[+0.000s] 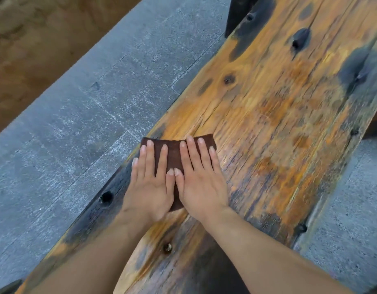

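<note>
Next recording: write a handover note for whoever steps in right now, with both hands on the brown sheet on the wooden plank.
Left hand: flat, fingers straight, pressing the left half of the brown sheet.
Right hand: flat beside it, pressing the right half.
Sheet: lies on the wooden plank, near its left edge.
Done: much of the plank shows orange grain.
Left: black patches show along the edges; probably rub those next.
</note>
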{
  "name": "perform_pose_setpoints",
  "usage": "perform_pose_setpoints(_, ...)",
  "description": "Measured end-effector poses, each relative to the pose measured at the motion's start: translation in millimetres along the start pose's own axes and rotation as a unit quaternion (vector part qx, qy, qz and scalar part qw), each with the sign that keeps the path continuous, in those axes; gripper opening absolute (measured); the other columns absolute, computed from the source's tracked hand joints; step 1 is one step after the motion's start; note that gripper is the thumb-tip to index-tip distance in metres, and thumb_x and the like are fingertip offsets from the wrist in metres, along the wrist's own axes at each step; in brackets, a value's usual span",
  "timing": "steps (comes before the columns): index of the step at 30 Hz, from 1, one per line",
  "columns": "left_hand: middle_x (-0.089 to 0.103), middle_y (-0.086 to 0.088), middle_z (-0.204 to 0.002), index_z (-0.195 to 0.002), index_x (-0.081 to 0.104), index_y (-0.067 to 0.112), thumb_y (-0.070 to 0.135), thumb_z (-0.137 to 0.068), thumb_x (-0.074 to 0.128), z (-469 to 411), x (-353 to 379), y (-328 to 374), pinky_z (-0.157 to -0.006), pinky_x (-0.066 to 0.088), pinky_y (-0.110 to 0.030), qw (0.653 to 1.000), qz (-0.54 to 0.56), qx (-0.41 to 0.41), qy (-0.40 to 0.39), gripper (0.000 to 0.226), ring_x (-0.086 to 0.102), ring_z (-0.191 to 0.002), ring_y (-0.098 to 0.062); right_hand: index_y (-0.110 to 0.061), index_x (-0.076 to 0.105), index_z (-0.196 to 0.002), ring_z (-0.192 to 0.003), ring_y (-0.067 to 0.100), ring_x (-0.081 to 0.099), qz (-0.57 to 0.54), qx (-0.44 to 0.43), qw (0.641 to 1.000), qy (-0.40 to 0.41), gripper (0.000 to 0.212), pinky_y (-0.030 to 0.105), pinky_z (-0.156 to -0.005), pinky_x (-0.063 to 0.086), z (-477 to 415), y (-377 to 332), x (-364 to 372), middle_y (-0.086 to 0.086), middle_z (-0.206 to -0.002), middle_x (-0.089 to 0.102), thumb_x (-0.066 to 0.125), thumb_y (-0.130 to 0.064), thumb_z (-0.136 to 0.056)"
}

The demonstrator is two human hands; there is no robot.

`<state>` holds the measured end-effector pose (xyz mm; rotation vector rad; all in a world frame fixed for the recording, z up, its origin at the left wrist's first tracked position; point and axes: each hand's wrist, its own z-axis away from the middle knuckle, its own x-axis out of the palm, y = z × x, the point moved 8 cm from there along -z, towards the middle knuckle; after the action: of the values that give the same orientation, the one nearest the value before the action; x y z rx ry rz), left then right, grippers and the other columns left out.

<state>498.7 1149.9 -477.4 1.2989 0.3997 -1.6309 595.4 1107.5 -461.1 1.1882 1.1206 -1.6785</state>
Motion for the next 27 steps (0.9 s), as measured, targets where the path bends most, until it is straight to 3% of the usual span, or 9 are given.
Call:
perform_pose_setpoints(11, -0.027, -0.005, -0.155, -0.149, -0.014, 0.024, 0.046, -0.094, -0.002, -142.2, -28.9, 92.9, -0.105, -0.029, -0.022, 0.996, -0.038, 0.08, 0.025, 0.06, -0.036, -0.133, -0.008, -0.012, 0.004, -0.151, -0.146, 0.022, -0.005, 0.002, 0.079, 0.996, 0.048, 0.06, 0.041, -0.118, -0.007, -94.3, 117.8, -41.0, 0.006, -0.16, 0.001, 0.015, -0.039, -0.098)
perform_pose_setpoints(16, -0.022, -0.009, -0.157, -0.15, -0.012, 0.021, 0.042, -0.097, 0.005, -188.6, -41.1, 120.9, -0.116, -0.013, -0.035, 0.994, -0.05, 0.098, 0.018, 0.06, -0.022, -0.144, -0.019, -0.013, 0.006, -0.152, -0.146, 0.022, -0.004, -0.007, 0.102, 0.993, 0.063, 0.059, 0.041, -0.117, -0.008, -129.9, 150.7, -55.0, 0.005, -0.16, 0.002, 0.019, -0.038, -0.099)
perform_pose_setpoints(27, -0.022, -0.011, -0.157, -0.151, -0.01, 0.02, 0.042, -0.098, 0.008, -193.2, -39.8, 140.5, -0.115, -0.015, -0.037, 0.997, -0.037, 0.063, 0.004, 0.059, -0.023, -0.143, -0.021, -0.016, -0.006, -0.15, -0.145, 0.017, -0.015, -0.034, 0.144, 0.988, 0.044, 0.057, 0.043, -0.116, -0.011, -126.3, 168.8, -55.8, 0.0, -0.159, -0.011, 0.011, -0.038, -0.1)
